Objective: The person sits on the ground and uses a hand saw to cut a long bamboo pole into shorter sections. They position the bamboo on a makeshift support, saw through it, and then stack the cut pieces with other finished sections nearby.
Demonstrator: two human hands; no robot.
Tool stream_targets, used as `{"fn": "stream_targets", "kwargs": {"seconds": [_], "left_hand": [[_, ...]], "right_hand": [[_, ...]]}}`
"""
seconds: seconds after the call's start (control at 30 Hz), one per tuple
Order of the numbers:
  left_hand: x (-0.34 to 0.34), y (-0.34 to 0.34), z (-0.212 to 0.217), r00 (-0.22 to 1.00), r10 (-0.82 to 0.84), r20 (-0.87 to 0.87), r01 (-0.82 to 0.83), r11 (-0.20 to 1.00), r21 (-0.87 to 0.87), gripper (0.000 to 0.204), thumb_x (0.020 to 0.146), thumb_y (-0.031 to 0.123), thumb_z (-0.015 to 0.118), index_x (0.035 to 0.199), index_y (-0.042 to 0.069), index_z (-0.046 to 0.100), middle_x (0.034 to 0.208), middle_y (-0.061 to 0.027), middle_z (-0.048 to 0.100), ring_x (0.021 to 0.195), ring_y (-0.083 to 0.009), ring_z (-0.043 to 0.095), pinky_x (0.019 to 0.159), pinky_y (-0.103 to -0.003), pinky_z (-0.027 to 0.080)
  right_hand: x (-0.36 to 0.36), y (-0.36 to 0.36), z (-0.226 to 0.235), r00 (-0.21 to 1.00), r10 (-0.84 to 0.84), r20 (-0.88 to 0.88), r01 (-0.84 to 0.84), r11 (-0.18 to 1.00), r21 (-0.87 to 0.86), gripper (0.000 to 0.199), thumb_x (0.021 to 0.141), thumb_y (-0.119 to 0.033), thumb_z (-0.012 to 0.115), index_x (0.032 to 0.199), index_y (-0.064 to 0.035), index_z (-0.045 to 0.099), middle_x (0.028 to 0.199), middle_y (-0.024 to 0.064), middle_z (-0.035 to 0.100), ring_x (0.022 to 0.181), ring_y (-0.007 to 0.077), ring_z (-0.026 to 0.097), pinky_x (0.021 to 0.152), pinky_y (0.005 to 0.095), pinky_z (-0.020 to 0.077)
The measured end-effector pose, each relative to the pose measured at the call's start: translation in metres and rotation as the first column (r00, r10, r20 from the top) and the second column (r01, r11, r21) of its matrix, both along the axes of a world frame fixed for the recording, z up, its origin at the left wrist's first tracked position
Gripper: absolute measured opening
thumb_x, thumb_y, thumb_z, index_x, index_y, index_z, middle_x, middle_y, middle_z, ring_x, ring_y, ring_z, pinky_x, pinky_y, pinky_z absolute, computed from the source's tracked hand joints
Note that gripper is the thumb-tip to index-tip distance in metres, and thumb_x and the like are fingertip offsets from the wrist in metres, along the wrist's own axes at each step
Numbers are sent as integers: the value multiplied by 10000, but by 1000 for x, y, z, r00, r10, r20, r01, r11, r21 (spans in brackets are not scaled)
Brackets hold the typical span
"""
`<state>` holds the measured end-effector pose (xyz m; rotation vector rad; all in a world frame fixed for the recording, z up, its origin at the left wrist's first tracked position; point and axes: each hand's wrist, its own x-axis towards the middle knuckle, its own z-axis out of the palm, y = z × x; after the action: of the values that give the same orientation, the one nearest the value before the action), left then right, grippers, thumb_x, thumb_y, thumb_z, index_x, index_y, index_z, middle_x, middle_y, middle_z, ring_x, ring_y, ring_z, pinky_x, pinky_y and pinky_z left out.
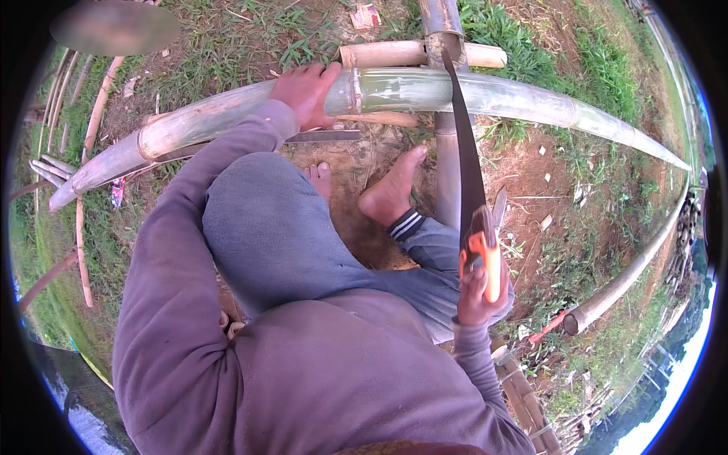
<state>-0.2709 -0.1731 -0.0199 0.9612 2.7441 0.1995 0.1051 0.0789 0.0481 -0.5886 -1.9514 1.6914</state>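
Note:
A long green bamboo pole (258,100) lies crosswise in front of me, its ends bending away to left and right in the view. My left hand (305,92) presses on it from above, fingers wrapped over its curve beside a joint ring. In my right hand (481,292) is the orange handle of a handsaw (469,152). The long dark blade points away from me and crosses the pole to the right of my left hand. Whether the teeth have cut into the bamboo, I cannot tell. Another thick bamboo length (448,163) passes beneath the pole, pointing away from me.
A short bamboo piece (383,54) lies just beyond the pole. My bare foot (394,186) rests on the soil near the crossing. A knife-like blade (499,207) shows beside the saw handle. To the right lies another bamboo pole (614,292); thin poles (95,114) are at left.

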Motion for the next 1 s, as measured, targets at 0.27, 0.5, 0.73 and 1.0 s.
{"fn": "stream_targets", "kwargs": {"seconds": [0.27, 0.5, 0.73, 1.0], "left_hand": [[-3, 7, 19, 999, -33, 6, 33, 999, -39, 965, 672, 405, 906, 1475, 137, 444, 1380, -160, 607, 1264, -392, 599, 1071, -513, 471], [-1, 3, -7, 998, -17, -62, 19, 999, 34, 931, 695, 384, 895, 1459, 136, 425, 1364, -166, 607, 1286, -396, 591, 1098, -506, 453], [-10, 14, 17, 1000, -23, -18, 23, 999, -27, 944, 687, 392, 900, 1465, 144, 427, 1341, -164, 615, 1262, -395, 606, 1080, -503, 468], [-5, 4, 4, 1000, -3, -10, 3, 1000, -21, 966, 690, 410, 907, 1482, 156, 416, 1336, -154, 618, 1263, -386, 607, 1068, -510, 475]], "right_hand": [[-160, 25, -31, 994, -76, 76, 68, 991, 113, 380, 1015, -123, 697, 1329, 75, 620, 1163, 129, 718, 1027, 160, 673, 876, 298, 556], [10, 2, -15, 999, -46, -8, 46, 999, -7, 319, 1029, -127, 657, 1226, 99, 547, 1190, 231, 684, 1059, 270, 709, 884, 393, 635], [-207, 32, -51, 993, -94, -65, 106, 972, 208, 181, 1022, -189, 721, 1016, -27, 642, 758, -21, 646, 618, 24, 554, 516, 207, 417], [27, 2, -15, 993, -76, 87, 69, 995, 77, 226, 1008, -140, 697, 1051, 73, 636, 967, 134, 715, 898, 166, 720, 768, 293, 578]]}}
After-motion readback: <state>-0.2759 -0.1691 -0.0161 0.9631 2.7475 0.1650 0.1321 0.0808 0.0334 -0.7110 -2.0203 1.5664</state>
